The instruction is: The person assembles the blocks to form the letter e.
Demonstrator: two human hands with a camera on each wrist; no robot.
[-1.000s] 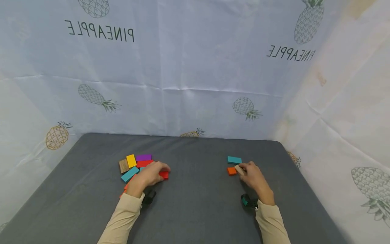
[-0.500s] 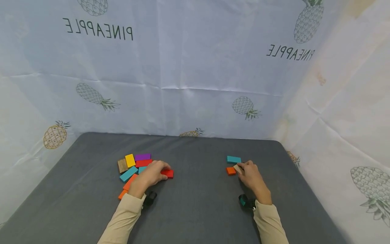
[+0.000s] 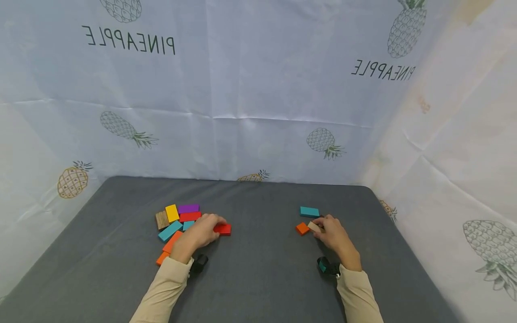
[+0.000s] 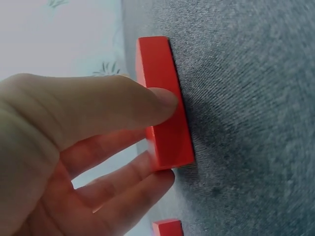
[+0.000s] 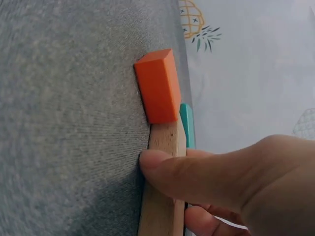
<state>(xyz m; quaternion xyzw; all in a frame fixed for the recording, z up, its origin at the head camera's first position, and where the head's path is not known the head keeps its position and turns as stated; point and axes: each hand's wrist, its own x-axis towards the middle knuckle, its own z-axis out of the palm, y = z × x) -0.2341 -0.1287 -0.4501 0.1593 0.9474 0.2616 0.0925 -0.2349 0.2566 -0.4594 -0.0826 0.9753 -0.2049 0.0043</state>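
My left hand [image 3: 202, 233] pinches a red block [image 4: 165, 108] between thumb and fingers, the block lying flat on the grey cloth. To the left of that hand lies a cluster of blocks, including a purple block [image 3: 188, 208], a yellow block [image 3: 172, 213] and another red block [image 3: 190, 216]. On the right, my right hand [image 3: 335, 235] grips a plain wooden block [image 5: 165, 211], thumb on its near side. The wooden block's end meets a small orange block [image 5: 157, 88]. Behind them lies a teal block [image 3: 309, 212].
The dark grey cloth-covered table [image 3: 258, 278] bears all the blocks. In the left group are also a brown wooden block [image 3: 162, 220], a teal block [image 3: 170, 231] and orange blocks [image 3: 172, 242]. A pineapple-print curtain [image 3: 258, 89] rises behind the table and along its sides.
My left hand has slid the red block to the right, away from the cluster. By my right hand, the orange block has turned and shifted slightly left, and the wooden block has changed angle.
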